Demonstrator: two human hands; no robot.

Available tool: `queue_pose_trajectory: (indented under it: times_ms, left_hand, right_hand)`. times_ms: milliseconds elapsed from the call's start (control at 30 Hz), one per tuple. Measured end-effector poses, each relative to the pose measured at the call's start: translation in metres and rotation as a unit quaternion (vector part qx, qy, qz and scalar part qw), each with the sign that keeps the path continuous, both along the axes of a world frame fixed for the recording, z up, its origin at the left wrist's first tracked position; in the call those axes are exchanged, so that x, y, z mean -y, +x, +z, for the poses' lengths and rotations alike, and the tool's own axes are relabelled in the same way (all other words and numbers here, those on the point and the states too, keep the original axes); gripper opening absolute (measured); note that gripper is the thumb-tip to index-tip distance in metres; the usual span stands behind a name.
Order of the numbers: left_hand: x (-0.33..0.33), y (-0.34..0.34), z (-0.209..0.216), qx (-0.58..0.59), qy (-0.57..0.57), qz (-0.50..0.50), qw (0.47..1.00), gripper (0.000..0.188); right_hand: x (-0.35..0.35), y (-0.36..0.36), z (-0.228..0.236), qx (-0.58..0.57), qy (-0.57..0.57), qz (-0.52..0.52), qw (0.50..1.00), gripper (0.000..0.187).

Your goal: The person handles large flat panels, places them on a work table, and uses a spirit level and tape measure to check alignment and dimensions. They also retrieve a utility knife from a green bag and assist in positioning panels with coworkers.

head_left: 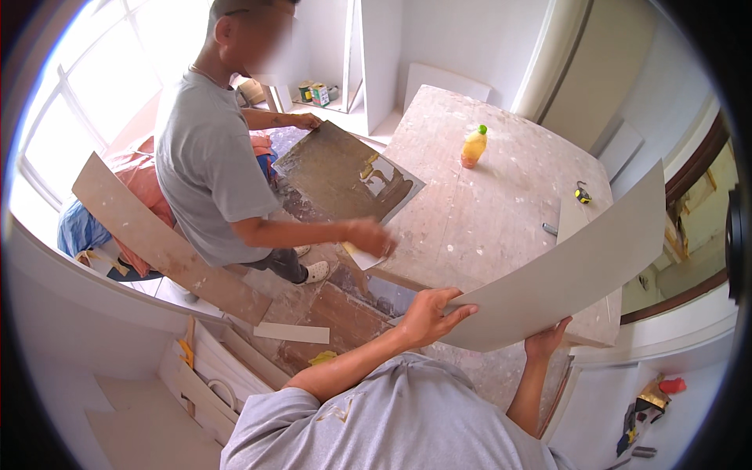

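A thin, light grey panel is tilted up in front of me, over the near right part of the worktable. My left hand is closed on its left end, thumb and fingers at the edge. Under the lower edge, my right hand grips the panel, its fingers partly hidden behind it. Across from me, a co-worker holds up a sheet smeared with brown paste by its far corner. The co-worker's other hand is blurred, near a whitish flat piece.
On the worktable stand a yellow bottle with a green cap and a tape measure. A long board leans at the left. A white strip lies on the floor. Tools rest at the lower right.
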State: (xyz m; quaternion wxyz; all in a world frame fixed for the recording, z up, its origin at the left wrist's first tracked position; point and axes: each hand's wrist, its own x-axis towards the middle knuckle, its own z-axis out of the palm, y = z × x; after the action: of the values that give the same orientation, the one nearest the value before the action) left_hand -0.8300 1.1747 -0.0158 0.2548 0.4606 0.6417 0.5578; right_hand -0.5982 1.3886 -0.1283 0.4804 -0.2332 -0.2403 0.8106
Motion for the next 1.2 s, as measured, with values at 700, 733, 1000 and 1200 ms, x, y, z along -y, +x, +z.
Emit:
queue_pose_trajectory:
  times_ms: [700,733,1000,1200]
  left_hand:
    - [-0.005,0.0,-0.007,0.004,0.041,0.019,0.999,0.026]
    - [-0.005,0.0,-0.007,0.015,0.042,0.014,0.999,0.026]
    - [-0.002,-0.003,0.0,0.035,-0.006,0.002,0.999,0.027]
    - [-0.005,-0.006,-0.015,-0.017,0.036,0.05,0.998,0.025]
  right_hand:
    - [-0.002,-0.006,0.004,0.011,-0.002,0.012,1.0,0.066]
    - [-0.003,-0.005,0.004,0.022,0.004,0.005,1.0,0.067]
    - [-0.01,-0.002,-0.003,-0.005,-0.022,0.012,1.0,0.063]
    - [-0.01,-0.009,-0.008,0.023,0.02,0.026,0.999,0.063]
